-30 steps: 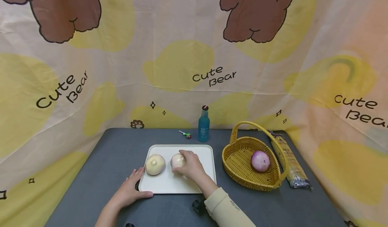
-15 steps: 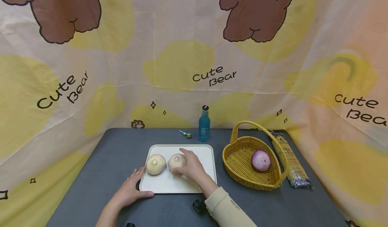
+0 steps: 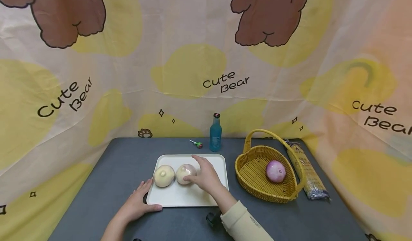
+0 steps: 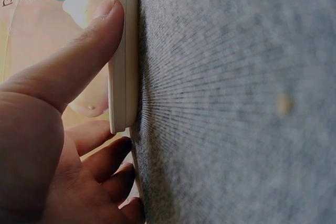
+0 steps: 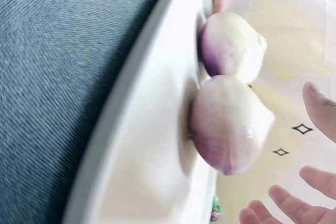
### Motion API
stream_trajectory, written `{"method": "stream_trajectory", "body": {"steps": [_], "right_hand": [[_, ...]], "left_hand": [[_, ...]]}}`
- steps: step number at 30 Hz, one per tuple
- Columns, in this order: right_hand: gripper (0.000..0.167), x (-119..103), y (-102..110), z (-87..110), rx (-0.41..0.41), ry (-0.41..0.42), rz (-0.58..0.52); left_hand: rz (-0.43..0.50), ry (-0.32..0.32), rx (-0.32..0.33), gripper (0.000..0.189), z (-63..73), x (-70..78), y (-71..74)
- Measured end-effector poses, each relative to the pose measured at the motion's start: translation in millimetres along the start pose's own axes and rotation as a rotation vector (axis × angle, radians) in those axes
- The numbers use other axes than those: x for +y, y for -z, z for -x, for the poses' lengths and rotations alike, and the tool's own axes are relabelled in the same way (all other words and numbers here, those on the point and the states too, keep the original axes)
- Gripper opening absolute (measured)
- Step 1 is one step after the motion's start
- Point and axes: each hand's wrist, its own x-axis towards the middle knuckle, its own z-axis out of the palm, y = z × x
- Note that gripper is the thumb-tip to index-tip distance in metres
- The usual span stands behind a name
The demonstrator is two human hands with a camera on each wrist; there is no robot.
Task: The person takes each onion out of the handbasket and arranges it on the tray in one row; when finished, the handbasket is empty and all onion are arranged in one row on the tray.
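A white tray (image 3: 193,197) lies on the dark table with two pale, purple-tinged onions on it. At its left front corner my left hand (image 3: 136,201) holds the tray, thumb along the front rim and fingers by the left side. The left onion (image 3: 164,176) sits near those fingers; the other onion (image 3: 184,173) stands just beside it, and in the right wrist view the two look nearly touching. My right hand (image 3: 207,178) hovers right of the second onion (image 5: 228,124), fingers spread and apart from it in the right wrist view.
A yellow wicker basket (image 3: 248,187) with a purple onion (image 3: 275,171) stands on the right. Behind it lies a long plastic-wrapped package (image 3: 310,176). Beyond the tray are a blue bottle (image 3: 215,133) and a small lollipop (image 3: 196,144). A patterned cloth (image 3: 190,69) hangs behind.
My right hand has shifted the second onion left toward the first and let go of it, drawing slightly away to the right. The left hand has stayed at the tray corner.
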Motion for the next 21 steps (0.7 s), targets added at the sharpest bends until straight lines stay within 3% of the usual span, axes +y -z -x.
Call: {"method": "stream_trajectory", "body": {"steps": [21], "right_hand": [[0.077, -11, 41, 17.4, 0.113, 0.074, -0.043]], "left_hand": [[0.025, -0.016, 0.005, 0.123, -0.7, -3.8, -1.5]]}}
